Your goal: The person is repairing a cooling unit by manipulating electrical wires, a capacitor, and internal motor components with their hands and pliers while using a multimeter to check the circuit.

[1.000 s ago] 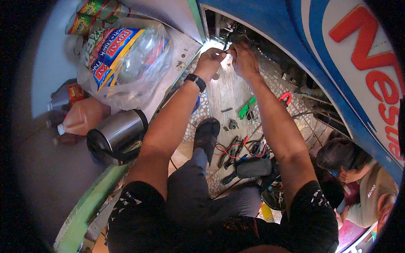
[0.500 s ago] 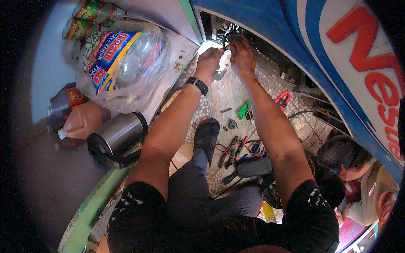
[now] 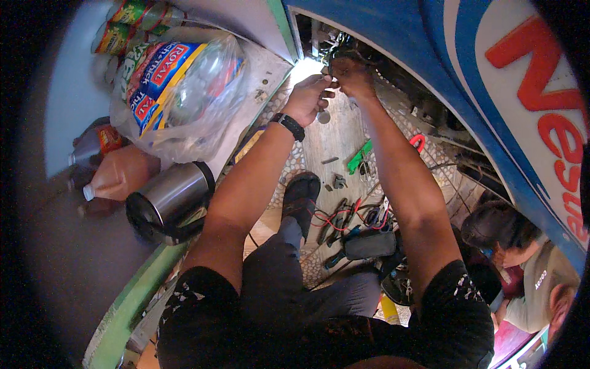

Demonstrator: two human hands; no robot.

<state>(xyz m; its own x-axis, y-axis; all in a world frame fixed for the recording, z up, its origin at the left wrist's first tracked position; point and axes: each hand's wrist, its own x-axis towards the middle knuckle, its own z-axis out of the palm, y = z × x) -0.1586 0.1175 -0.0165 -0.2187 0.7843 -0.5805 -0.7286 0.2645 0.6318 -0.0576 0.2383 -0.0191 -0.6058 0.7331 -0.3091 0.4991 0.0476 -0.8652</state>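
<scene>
My left hand (image 3: 309, 100), with a dark watch on its wrist, is closed, its fingertips pinched together near the right hand. Just below it shows a small round grey end (image 3: 324, 116) of something whose kind I cannot make out. My right hand (image 3: 354, 79) has its fingers curled at the mouth of the opening low in a blue cabinet (image 3: 393, 27). What either hand grips is too small or hidden. Wires (image 3: 335, 44) crowd the opening just beyond the fingers. Bright light falls on the floor (image 3: 305, 69) beside the left hand.
Floor tools lie below my hands: a green tool (image 3: 359, 156), a red clamp jaw (image 3: 418, 143), red leads (image 3: 326, 219), a dark pouch (image 3: 370, 245). Bagged goods (image 3: 184, 92), bottles (image 3: 123, 175) and a steel mug (image 3: 174, 195) stand left. A person (image 3: 534, 270) crouches right.
My left hand's fingers have shifted and turned slightly. The bright patch between the hands has gone, and the grey round end sits a little lower and farther right. The right hand stays at the opening.
</scene>
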